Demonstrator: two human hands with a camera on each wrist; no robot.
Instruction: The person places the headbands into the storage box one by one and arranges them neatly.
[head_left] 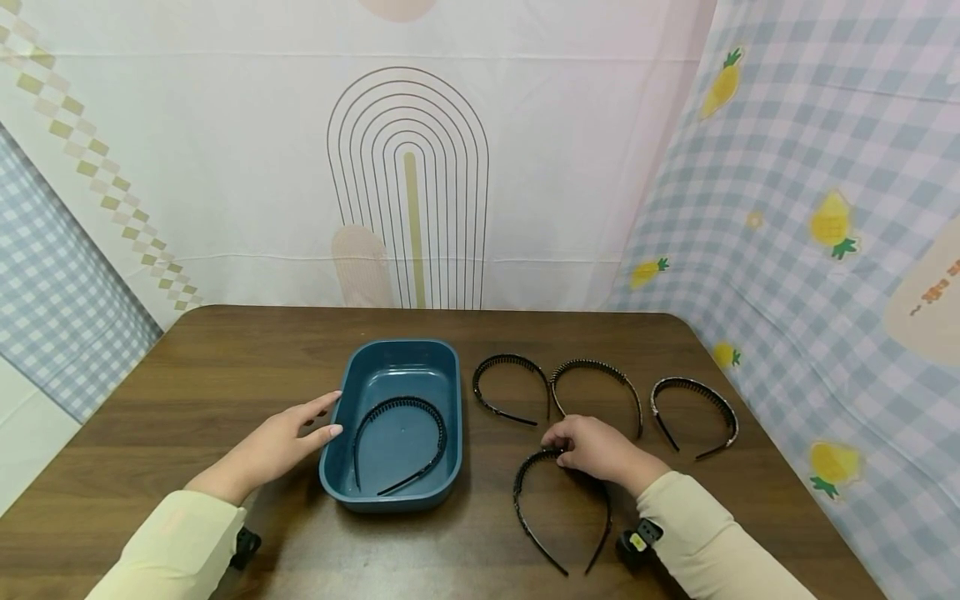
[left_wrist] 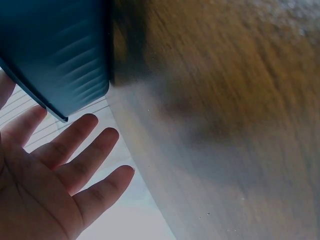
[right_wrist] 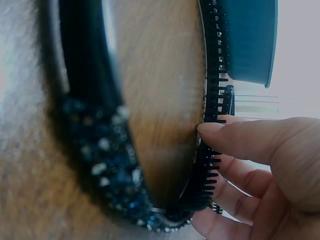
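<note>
Brown wooden table, white arch-printed cloth, blue-checked pineapple cloth.

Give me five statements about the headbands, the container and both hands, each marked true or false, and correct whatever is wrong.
1. The left hand touches the blue container. True.
2. The right hand holds nothing. False: it pinches a black headband.
3. Two headbands lie inside the container. False: only one headband lies there.
4. In the head view, three other headbands lie on the table, right of the container. True.
5. The pinched headband has comb-like teeth. True.
</note>
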